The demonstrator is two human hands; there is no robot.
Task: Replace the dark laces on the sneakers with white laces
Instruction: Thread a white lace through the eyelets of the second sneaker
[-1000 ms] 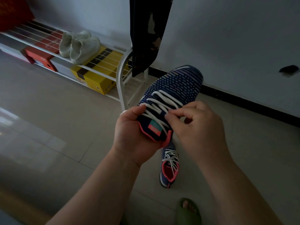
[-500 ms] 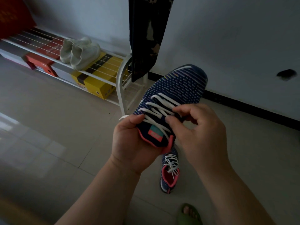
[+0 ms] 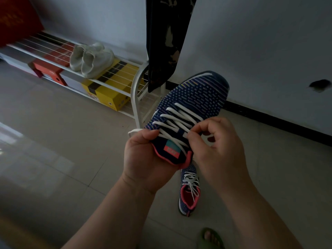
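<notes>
Held sneaker (image 3: 194, 97): navy knit with pale dashes and a pink collar, raised in front of the person, toe pointing away toward the wall.
White lace (image 3: 177, 121): runs in crossed rows over the tongue; one loose loop sticks out past the left thumb.
Left hand (image 3: 143, 157): curled under the heel end of the held sneaker, thumb lying on the near edge by the lowest lace rows; it carries the shoe.
Right hand (image 3: 218, 150): fingers bent; thumb and forefinger pinch the white lace at the right-side eyelets.
Second sneaker (image 3: 189, 193): on the floor directly below the hands, upright, white laces threaded and loose; its toe end is hidden behind the held shoe and hands.
Shoe rack (image 3: 134, 87): white wire rack against the wall, left of the held sneaker.
Rack, top shelf: a pair of pale shoes (image 3: 91, 59).
Rack, under the shelf: a yellow box (image 3: 106, 93) and a red box (image 3: 48, 71); contents not visible, both boxes closed.
Dark cloth (image 3: 167, 36): hangs down over the rack's right end; top cut off by the frame.
Green slipper (image 3: 210, 239): on a foot at the bottom edge, partly cut off.
Wall mark (image 3: 319, 85): dark patch at right; what it is cannot be made out.
Tongue label: teal and pink, lettering unreadable.
</notes>
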